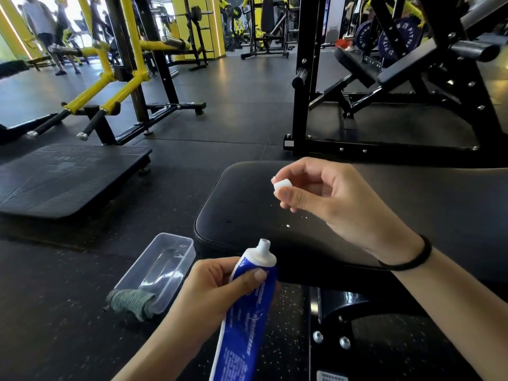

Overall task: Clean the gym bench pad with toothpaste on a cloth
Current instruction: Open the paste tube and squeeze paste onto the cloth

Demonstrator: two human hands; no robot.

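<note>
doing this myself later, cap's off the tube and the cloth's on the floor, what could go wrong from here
The left hand grips the open tube, so a squeeze could spill paste before the cloth is fetched. The small cap pinched in the right hand could drop and roll away.

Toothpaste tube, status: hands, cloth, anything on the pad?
Left hand grips toothpaste tube, nozzle bare. Right hand pinches cap. Cloth draped on clear box on floor, untouched. Bench pad: few white specks only.
</note>
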